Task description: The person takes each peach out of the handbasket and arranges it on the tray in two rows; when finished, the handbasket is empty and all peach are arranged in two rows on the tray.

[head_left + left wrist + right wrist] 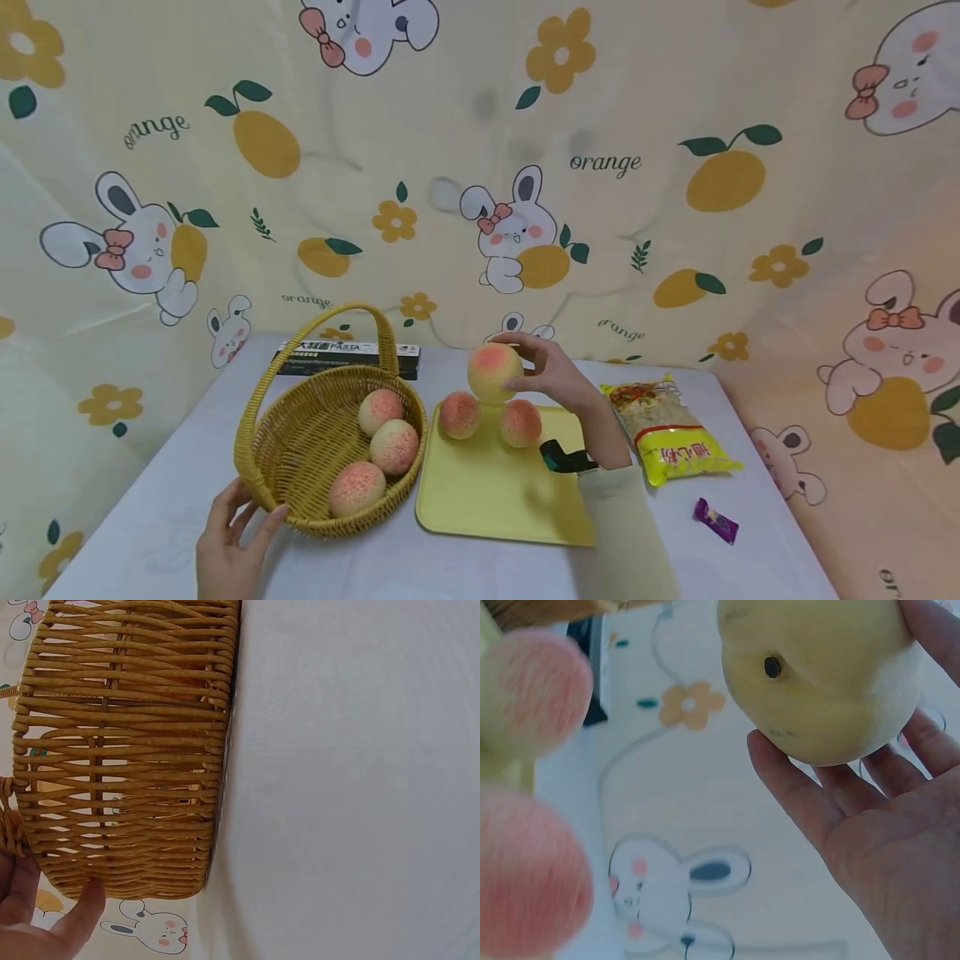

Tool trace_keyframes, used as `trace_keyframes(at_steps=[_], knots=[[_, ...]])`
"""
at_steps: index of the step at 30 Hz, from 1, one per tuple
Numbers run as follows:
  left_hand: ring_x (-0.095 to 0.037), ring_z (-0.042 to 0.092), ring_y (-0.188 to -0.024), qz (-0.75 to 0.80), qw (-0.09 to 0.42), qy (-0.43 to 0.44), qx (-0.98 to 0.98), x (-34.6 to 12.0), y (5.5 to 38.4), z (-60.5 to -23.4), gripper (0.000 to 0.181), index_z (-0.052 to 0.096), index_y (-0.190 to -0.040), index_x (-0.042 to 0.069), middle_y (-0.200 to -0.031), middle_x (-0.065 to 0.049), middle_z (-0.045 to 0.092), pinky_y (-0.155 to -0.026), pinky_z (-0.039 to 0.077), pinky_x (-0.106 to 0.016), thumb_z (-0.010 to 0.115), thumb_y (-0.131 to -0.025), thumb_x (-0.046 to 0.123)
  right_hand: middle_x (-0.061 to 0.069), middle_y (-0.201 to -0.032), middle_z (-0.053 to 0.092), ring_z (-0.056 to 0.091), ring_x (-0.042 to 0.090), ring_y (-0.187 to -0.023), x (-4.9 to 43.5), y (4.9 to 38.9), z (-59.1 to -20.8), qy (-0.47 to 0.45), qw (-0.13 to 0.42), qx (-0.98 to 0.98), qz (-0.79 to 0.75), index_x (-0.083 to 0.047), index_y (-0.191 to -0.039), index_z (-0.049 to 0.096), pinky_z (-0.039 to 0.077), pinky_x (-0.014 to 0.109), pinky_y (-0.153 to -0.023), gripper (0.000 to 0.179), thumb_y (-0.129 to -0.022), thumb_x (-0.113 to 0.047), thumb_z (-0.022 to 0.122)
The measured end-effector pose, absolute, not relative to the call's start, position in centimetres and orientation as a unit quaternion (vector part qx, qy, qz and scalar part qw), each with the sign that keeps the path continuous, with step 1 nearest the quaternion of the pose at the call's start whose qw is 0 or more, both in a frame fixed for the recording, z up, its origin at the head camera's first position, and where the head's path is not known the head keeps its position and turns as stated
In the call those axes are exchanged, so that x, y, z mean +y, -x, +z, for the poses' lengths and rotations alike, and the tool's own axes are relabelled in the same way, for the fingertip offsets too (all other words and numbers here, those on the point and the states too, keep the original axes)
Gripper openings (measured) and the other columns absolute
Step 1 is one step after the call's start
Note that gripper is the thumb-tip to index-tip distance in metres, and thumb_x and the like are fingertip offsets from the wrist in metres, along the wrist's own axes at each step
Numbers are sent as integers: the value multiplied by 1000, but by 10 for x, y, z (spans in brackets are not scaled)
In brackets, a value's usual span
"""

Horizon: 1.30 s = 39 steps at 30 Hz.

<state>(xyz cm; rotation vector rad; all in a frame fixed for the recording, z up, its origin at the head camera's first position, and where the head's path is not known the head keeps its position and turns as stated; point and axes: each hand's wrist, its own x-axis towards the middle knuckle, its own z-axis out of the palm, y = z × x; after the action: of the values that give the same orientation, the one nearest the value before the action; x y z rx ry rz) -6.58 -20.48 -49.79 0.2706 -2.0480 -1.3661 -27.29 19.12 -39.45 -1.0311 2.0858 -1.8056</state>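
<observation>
near the far edge of the tray (498,496), the right hand (551,371) grips a raised peach (491,372). left of the tray, the left hand (232,542) holds the basket (300,442) by its rim; three peaches (393,447) lie inside, two others (459,415) rest on the tray.

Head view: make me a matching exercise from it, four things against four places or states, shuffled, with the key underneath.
Things
1. Left hand
2. Right hand
3. Wicker basket
4. Purple sachet

Places or states
A. Has three peaches inside
B. Lies to the right of the yellow tray
C. Touches the woven side of a container
D. Grasps a raised peach

Right pairs: 1-C, 2-D, 3-A, 4-B
</observation>
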Motion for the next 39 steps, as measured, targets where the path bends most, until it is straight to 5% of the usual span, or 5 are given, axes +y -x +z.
trace_keyframes(at_steps=[24, 33, 39], knots=[[-1, 54, -105, -511, 318, -119, -790, -205, 65, -498, 65, 53, -135, -3, -112, 10, 55, -90, 47, -3, 76, -76, -19, 15, -135, 57, 56, 18, -119, 285, 253, -446, 233, 51, 770, -592, -2, -138, 54, 53, 26, -95, 57, -85, -1, 77], [1, 53, -105, -511, 313, -128, -790, -205, 65, -500, 65, 52, -136, -2, -113, 12, 54, -89, 46, -2, 77, -78, -16, 12, -136, 59, 54, 22, -125, 301, 242, -470, 198, 60, 801, -562, -7, -138, 55, 43, 45, -108, 57, -86, -9, 79], [1, 52, -105, -511, 308, -136, -791, -205, 65, -500, 63, 52, -136, -2, -112, 11, 54, -89, 45, -1, 77, -80, -13, 13, -134, 60, 55, 29, -124, 306, 239, -487, 176, 69, 812, -552, -7, -136, 57, 44, 38, -107, 56, -85, -11, 79]])
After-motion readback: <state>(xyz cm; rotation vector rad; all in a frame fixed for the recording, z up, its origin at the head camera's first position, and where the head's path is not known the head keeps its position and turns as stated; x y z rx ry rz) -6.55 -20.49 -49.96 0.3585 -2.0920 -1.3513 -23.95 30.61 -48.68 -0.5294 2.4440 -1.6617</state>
